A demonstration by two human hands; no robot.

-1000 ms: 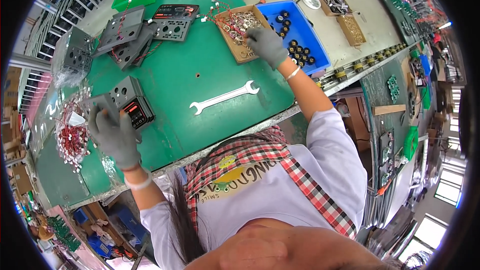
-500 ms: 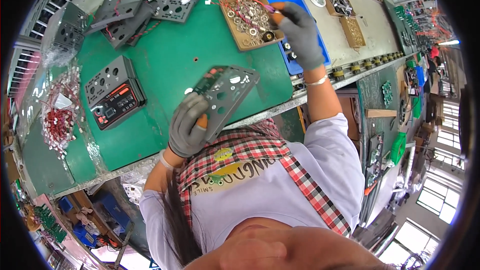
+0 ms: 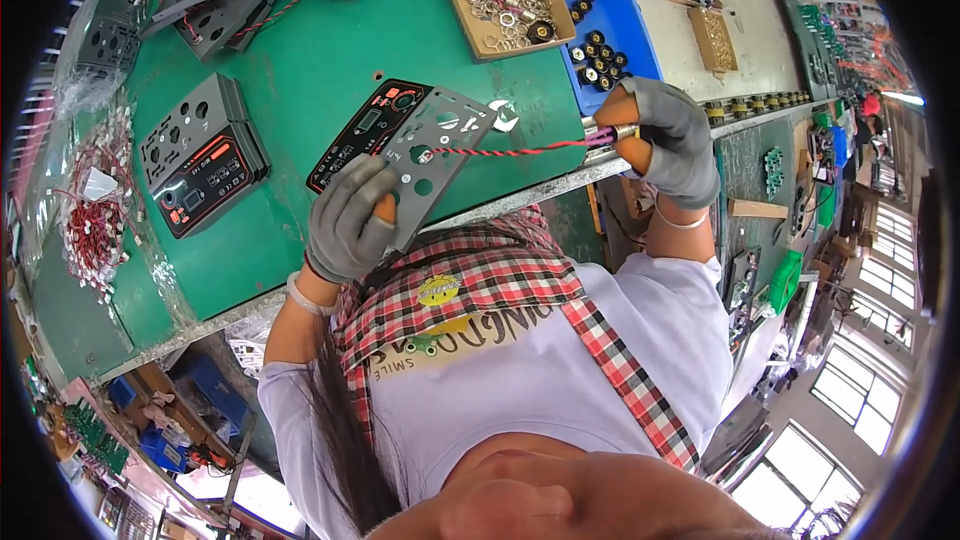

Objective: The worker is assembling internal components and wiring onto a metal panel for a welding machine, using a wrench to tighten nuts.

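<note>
My left hand [image 3: 350,215], in a grey glove with orange-brown fingertips, grips the lower edge of a grey metal panel [image 3: 440,120]. The panel has round holes and a black-and-red printed face, and lies tilted at the table's front edge. My right hand [image 3: 665,145], gloved alike, pinches a small cylindrical metal part [image 3: 622,132] beyond the panel's right side. From its purple-sleeved end a red-and-black twisted wire [image 3: 520,151] stretches left to a hole in the panel. Whether the wire passes through the hole I cannot tell. A wrench head [image 3: 505,117] shows beside the panel.
A cardboard box [image 3: 465,15] of metal rings and wired parts stands next to a blue bin [image 3: 635,35] with black knobs. More panels [image 3: 205,155] are stacked at left, others [image 3: 225,0] at far left. A wire bundle [image 3: 95,230] lies at the left edge.
My right hand has come from the cardboard box toward me, drawing the wired metal part to the panel's right. The panel has turned, its printed face now showing. The view has shifted slightly.
</note>
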